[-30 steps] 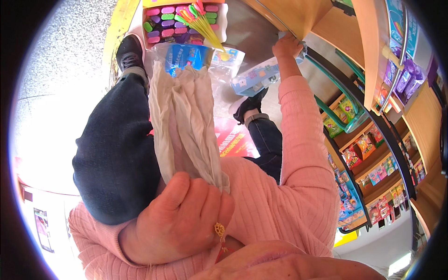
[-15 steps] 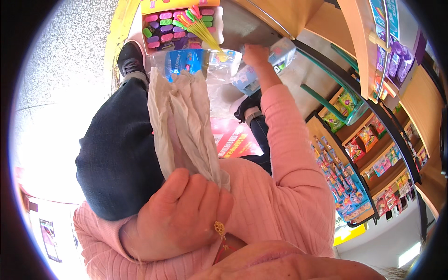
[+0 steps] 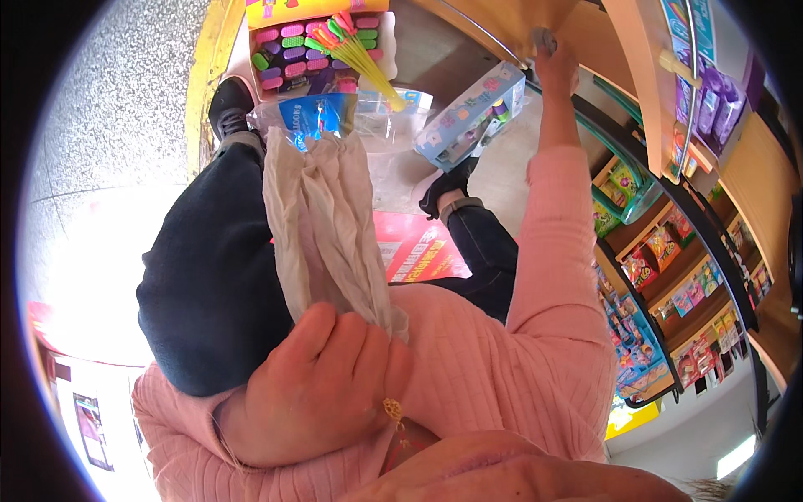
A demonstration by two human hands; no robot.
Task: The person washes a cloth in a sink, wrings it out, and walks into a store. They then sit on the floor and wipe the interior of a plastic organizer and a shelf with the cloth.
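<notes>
My left hand (image 3: 330,381) is closed round the gathered end of a crumpled off-white cloth (image 3: 322,217), which hangs in folds above my lap. My right hand (image 3: 556,71) is stretched far out, its fingers curled, beside the edge of a wooden shelf (image 3: 577,33). A small greyish thing shows at its fingers, too unclear to name. Left of that arm stands a pale blue patterned box (image 3: 452,130) with a window side. Beyond the cloth lie a blue-printed clear bag (image 3: 314,115) and a clear plastic package (image 3: 393,125).
An open carton (image 3: 391,58) of pink, green and purple pieces stands at the far side, with a bunch of balloons on green stems (image 3: 368,63) across it. Racks of bagged sweets (image 3: 661,247) and purple packets (image 3: 719,109) are on the right. A red printed sheet (image 3: 418,251) lies on the floor.
My right hand has moved away from the blue box, rightward and farther out to the wooden shelf. The box now shows more fully. My left hand keeps its hold on the cloth.
</notes>
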